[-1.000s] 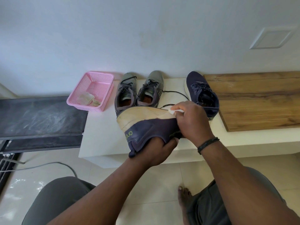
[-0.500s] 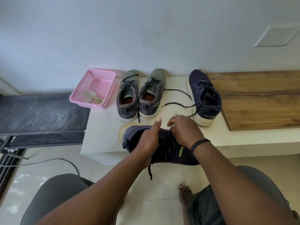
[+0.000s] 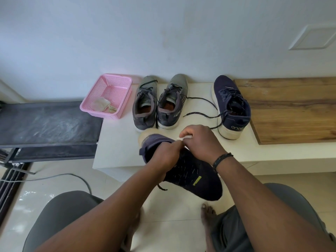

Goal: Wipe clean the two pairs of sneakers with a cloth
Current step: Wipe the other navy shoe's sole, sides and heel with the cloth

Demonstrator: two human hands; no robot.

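Four sneakers are in view. A grey pair (image 3: 158,102) stands side by side at the back of the white bench (image 3: 116,142), toes to the wall. Right of them, well apart, a navy sneaker (image 3: 231,106) stands upright, its loose lace trailing across the bench toward the grey pair. The other navy sneaker (image 3: 190,173) is held up over the front edge of the bench, heel toward the wall and toe toward the person, its top facing up.

The left hand (image 3: 163,155) is at the sneaker's opening, its fingers curled and pinching a small white cloth (image 3: 183,139). The right hand (image 3: 200,142) meets it from the other side, fingers also curled on the same cloth, so the cloth sits between the two hands just above the shoe's collar. A dark band circles the right wrist.

Left of the grey pair, a pink basket (image 3: 109,84) sits at the bench's corner with a crumpled rag (image 3: 101,105) inside. A wooden board (image 3: 291,110) lies to the right of the standing navy sneaker.
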